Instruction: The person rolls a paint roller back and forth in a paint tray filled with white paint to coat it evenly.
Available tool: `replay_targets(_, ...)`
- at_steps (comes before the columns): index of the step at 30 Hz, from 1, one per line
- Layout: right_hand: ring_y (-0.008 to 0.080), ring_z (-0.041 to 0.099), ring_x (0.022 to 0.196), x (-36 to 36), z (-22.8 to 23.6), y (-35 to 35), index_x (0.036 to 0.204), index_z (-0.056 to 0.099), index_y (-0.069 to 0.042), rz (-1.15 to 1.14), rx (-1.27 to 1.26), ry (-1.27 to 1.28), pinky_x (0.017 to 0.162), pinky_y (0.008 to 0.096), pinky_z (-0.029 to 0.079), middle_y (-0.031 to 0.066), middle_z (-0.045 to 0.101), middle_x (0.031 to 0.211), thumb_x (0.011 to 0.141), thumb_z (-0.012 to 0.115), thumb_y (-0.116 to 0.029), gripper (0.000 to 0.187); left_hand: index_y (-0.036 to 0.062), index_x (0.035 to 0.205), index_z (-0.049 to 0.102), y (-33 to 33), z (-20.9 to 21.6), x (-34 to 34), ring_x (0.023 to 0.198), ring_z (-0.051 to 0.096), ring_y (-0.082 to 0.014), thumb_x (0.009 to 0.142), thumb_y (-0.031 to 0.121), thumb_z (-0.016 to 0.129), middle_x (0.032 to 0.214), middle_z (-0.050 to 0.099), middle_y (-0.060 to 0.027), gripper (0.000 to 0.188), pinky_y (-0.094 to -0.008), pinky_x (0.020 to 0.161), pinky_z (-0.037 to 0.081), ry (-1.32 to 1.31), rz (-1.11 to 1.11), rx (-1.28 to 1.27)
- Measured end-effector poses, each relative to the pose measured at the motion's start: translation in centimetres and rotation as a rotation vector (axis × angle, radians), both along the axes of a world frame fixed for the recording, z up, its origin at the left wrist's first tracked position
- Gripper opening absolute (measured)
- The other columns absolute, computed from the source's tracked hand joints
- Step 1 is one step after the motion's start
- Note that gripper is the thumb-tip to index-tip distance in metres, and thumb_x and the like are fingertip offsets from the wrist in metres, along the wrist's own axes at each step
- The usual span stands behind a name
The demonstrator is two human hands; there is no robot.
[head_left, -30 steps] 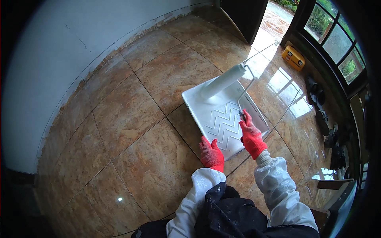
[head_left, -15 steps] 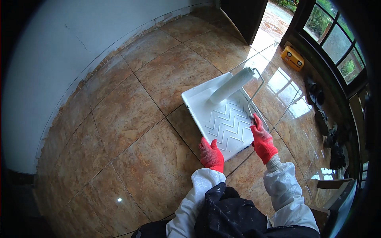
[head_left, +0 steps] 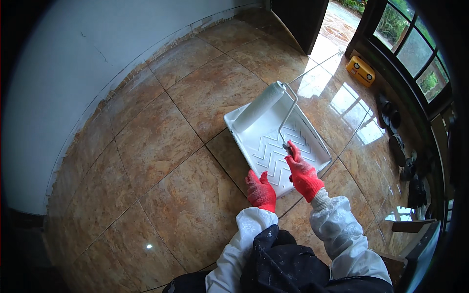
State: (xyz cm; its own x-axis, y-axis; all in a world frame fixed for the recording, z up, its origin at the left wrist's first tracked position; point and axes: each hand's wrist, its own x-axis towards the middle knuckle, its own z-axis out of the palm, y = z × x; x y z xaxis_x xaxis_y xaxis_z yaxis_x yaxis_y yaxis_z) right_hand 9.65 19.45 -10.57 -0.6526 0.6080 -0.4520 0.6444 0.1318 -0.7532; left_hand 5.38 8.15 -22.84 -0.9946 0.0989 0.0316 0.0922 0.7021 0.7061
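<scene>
A white paint tray (head_left: pixel 312 146) with a ribbed slope lies on the brown tiled floor. A white paint roller (head_left: pixel 260 106) rests at the tray's far, deep end, its wire frame running back to my right hand (head_left: pixel 303 173). That hand, in a red glove, grips the roller's handle above the ribbed part. My left hand (head_left: pixel 260 189), also in a red glove, holds the tray's near edge. Both forearms wear white sleeves.
A white wall (head_left: pixel 73 68) with a rough base line runs along the left. A yellow box (head_left: pixel 360 71) sits on the floor by a dark-framed window at the right, with dark objects (head_left: pixel 391 115) below it. An open doorway (head_left: pixel 337 19) lies ahead.
My right hand has shifted left and forward over the tray, pushing the roller along into the tray's far end. My left hand has stayed on the near edge.
</scene>
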Motion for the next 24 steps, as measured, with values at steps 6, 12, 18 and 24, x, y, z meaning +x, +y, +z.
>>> replay_targets(6,0.0154,0.054,0.051,2.4,0.6,-0.1,0.149,0.029,-0.027,-0.027,0.018,-0.039,0.055,0.0315,0.048,0.0076,0.058,0.076,0.099,0.047,-0.032,0.053,0.0027,0.128,0.047,0.1,0.6,0.1,0.105,0.058,-0.0419,0.093,0.045,0.056,0.121,0.055,-0.0231,0.055,-0.0467,0.083,0.051,-0.168,-0.019,0.027)
replay_targets(12,0.012,0.049,0.047,4.7,-0.2,1.8,0.146,0.033,-0.033,-0.201,-0.012,0.019,0.047,0.0281,0.045,0.0046,0.062,0.091,0.098,0.049,-0.032,0.051,0.0084,0.127,0.047,-0.2,-0.9,0.1,0.095,0.063,-0.0419,0.093,0.048,0.054,0.117,0.057,-0.0214,0.053,-0.049,0.073,0.053,-0.057,0.023,-0.003)
replay_targets(18,0.0129,0.052,0.048,4.8,-0.4,5.3,0.147,0.032,-0.032,-0.3,0.161,0.047,0.048,0.0285,0.049,0.0064,0.065,0.106,0.096,0.05,-0.03,0.054,0.0086,0.127,0.046,0.3,-0.2,0.5,0.097,0.062,-0.0423,0.093,0.048,0.054,0.119,0.056,-0.022,0.053,-0.0495,0.076,0.052,-0.099,0.0,0.018)
replay_targets(24,0.0135,0.052,0.049,2.2,-0.7,4.9,0.148,0.03,-0.031,-0.328,0.031,0.098,0.051,0.0289,0.049,0.0067,0.065,0.102,0.097,0.05,-0.031,0.055,0.0049,0.13,0.044,0.2,0.4,0.3,0.104,0.06,-0.0416,0.093,0.046,0.055,0.124,0.053,-0.0223,0.056,-0.0474,0.081,0.051,-0.181,-0.032,0.013)
